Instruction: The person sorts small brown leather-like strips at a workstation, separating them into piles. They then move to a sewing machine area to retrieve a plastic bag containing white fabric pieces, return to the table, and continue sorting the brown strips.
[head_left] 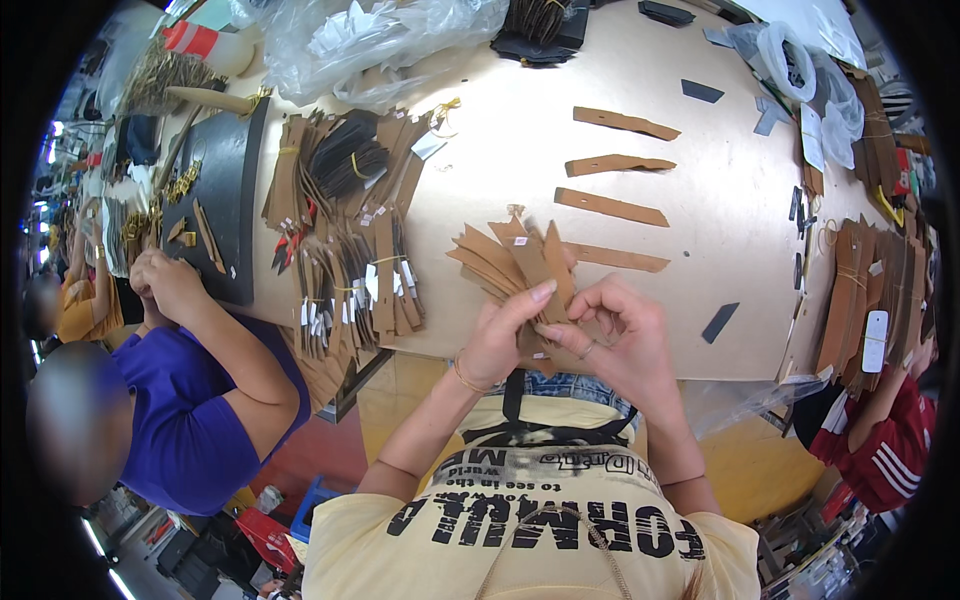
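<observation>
My left hand (496, 335) is closed round a fanned bundle of brown leather strips (528, 258), its thumb lying across the front. Small white labels show on some of the strips. My right hand (628, 325) is at the bundle's right side, thumb and fingers pinching at the strips' lower edge. Its other fingers are curled. Beyond my hands several separate brown strips (612, 207) lie spaced out in a column on the table; the nearest one is partly behind the bundle.
Left of my hands lie piles of tied brown strips (385, 270) with a black bundle (350, 155) on top. Clear plastic bags (400, 50) lie at the back. Dark offcuts (720, 322) are scattered right. Co-workers in purple (210, 400) and red (880, 440) flank the table (480, 150).
</observation>
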